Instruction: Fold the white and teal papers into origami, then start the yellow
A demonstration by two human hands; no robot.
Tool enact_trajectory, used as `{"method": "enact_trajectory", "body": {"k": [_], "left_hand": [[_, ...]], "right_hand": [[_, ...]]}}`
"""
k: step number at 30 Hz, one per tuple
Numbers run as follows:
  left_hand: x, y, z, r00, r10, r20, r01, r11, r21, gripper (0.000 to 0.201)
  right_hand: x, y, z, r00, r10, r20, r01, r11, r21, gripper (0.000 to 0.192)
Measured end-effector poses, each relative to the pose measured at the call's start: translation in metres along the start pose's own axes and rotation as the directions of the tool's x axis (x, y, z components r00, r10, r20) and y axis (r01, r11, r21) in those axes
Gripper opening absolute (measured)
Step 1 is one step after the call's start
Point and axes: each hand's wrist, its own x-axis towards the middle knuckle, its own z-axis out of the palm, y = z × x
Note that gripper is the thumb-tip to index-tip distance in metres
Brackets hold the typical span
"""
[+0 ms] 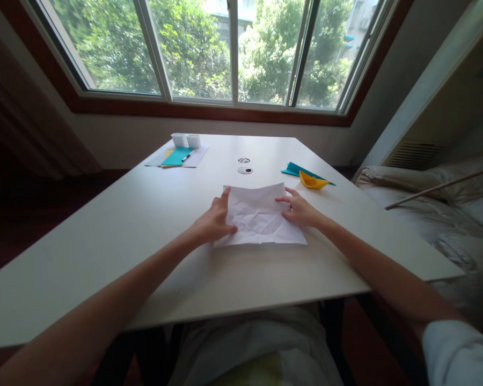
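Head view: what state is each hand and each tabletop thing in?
White sheet: unfolded, creased
Left hand: open, on sheet's left side
Right hand: open, on sheet's right side
Yellow paper boat: folded
Blue paper shape: folded
Paper stack: flat, overlapping
Pen: lying down, cap unclear
White objects: side by side

No text, label, brand, number or sign legible on the white sheet (255, 209), surface (177, 198) or elsewhere in view.

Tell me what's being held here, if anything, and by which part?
The left hand touches the creased white paper at its left edge, the right hand at its right; whether either grips it cannot be told.
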Motion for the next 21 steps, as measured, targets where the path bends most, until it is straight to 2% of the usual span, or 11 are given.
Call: {"method": "enact_trajectory", "body": {"k": [2,4,6,9,11,14,17,19,21], "left_hand": [[-0.006,0.004,-0.004,0.994,0.107,-0.003,-0.102,0.962,0.254,0.085],[-0.009,0.004,-0.006,0.964,0.258,0.066,-0.263,0.881,0.393,0.069],[-0.009,0.003,-0.007,0.915,0.361,0.182,-0.404,0.809,0.427,0.052],[-0.005,0.002,-0.006,0.871,0.393,0.294,-0.484,0.789,0.379,0.034],[-0.004,0.004,-0.006,0.874,0.388,0.293,-0.478,0.795,0.372,0.039],[-0.005,0.008,-0.006,0.879,0.392,0.272,-0.474,0.784,0.4,0.063],[-0.007,0.007,-0.002,0.848,0.433,0.306,-0.524,0.771,0.362,0.09],[-0.007,0.005,0.002,0.823,0.441,0.357,-0.552,0.767,0.325,0.098],[-0.005,0.003,0.007,0.814,0.429,0.392,-0.554,0.776,0.302,0.096]], "right_hand": [[-0.004,-0.006,-0.002,1.0,0.004,0.008,-0.003,0.993,-0.122,0.046],[-0.007,-0.01,-0.004,1.0,-0.018,0.018,0.022,0.977,-0.212,0.045],[-0.008,-0.012,-0.006,0.987,-0.132,0.087,0.149,0.962,-0.23,0.041],[-0.008,-0.015,-0.009,0.919,-0.316,0.237,0.343,0.936,-0.083,0.035],[-0.008,-0.017,-0.01,0.887,-0.36,0.288,0.37,0.929,0.022,0.035],[-0.011,-0.021,-0.01,0.877,-0.353,0.325,0.354,0.933,0.06,0.063],[-0.015,-0.024,-0.008,0.87,-0.305,0.389,0.307,0.95,0.057,0.094],[-0.016,-0.024,-0.007,0.856,-0.29,0.429,0.291,0.955,0.065,0.104],[-0.017,-0.025,-0.006,0.839,-0.295,0.457,0.291,0.953,0.081,0.107]]}}
